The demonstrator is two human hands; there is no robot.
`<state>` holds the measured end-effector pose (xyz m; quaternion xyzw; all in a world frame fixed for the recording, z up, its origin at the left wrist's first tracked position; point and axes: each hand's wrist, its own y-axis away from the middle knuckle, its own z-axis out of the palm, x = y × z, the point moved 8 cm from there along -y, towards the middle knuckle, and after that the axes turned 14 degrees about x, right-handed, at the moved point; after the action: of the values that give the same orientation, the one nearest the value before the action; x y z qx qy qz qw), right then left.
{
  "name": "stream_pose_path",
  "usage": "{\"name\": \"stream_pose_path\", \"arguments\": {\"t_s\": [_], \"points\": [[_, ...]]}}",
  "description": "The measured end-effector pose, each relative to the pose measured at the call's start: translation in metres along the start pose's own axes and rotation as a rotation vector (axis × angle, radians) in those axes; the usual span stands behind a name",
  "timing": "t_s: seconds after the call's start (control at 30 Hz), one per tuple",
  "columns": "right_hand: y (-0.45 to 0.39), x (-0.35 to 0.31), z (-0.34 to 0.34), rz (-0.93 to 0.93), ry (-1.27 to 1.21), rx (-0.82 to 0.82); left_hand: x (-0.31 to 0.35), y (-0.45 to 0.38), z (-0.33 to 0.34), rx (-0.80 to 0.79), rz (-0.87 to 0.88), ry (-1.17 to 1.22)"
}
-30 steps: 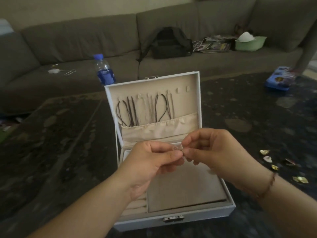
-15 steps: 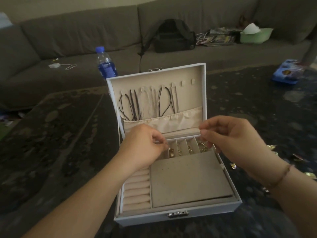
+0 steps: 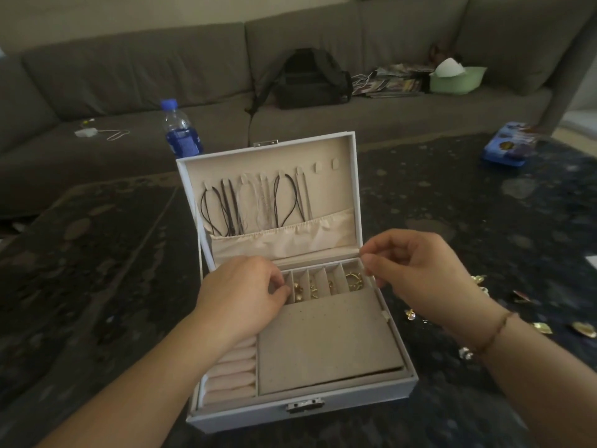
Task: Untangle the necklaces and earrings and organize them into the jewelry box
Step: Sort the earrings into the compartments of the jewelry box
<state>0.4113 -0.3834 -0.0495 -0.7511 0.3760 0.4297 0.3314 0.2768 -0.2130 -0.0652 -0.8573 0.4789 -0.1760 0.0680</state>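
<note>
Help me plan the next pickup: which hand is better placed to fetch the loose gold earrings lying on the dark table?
Probably the right hand. The loose gold earrings lie to the right of the white jewelry box, on that hand's side. The left hand is busy at the box's small compartments and would have to cross over.

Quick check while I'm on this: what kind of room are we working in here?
Most likely a home living room. A large grey sectional sofa wraps around behind, a backpack and magazines lie on its seat, and the jewelry box sits on a low dark table.
</note>
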Motion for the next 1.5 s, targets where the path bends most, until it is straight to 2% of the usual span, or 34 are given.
{"name": "stream_pose_path", "arguments": {"t_s": [0.17,0.3,0.4,0.53,0.7,0.8,0.93,1.1,1.23,1.33,1.5], "points": [[0.002,0.005,-0.009,0.008,0.013,0.019,0.0,0.003,0.001,-0.038,-0.007,0.055],[-0.002,0.012,-0.033,0.018,-0.045,0.09,0.02,0.0,-0.017,0.144,0.037,0.167],[-0.013,0.031,-0.083,0.053,-0.106,0.248,0.063,0.0,-0.025,0.21,0.13,0.308],[-0.013,0.081,-0.166,0.163,-0.026,0.451,0.128,0.001,-0.013,0.159,0.304,0.416],[0.009,0.134,-0.23,0.223,0.314,0.521,0.194,-0.012,0.036,-0.066,0.455,0.353],[0.018,0.153,-0.235,0.272,0.453,0.433,0.225,-0.029,0.067,-0.175,0.485,0.286],[0.019,0.161,-0.222,0.259,0.571,0.207,0.247,-0.049,0.099,-0.256,0.46,0.221],[0.025,0.167,-0.202,0.277,0.704,-0.123,0.267,-0.051,0.124,-0.315,0.536,0.155],[0.025,0.168,-0.198,0.23,0.75,-0.178,0.27,-0.052,0.133,-0.328,0.551,0.154],[0.023,0.167,-0.2,0.192,0.734,-0.139,0.267,-0.053,0.135,-0.325,0.563,0.174],[0.022,0.166,-0.199,0.18,0.737,-0.121,0.258,-0.053,0.133,-0.354,0.461,0.296]]}}
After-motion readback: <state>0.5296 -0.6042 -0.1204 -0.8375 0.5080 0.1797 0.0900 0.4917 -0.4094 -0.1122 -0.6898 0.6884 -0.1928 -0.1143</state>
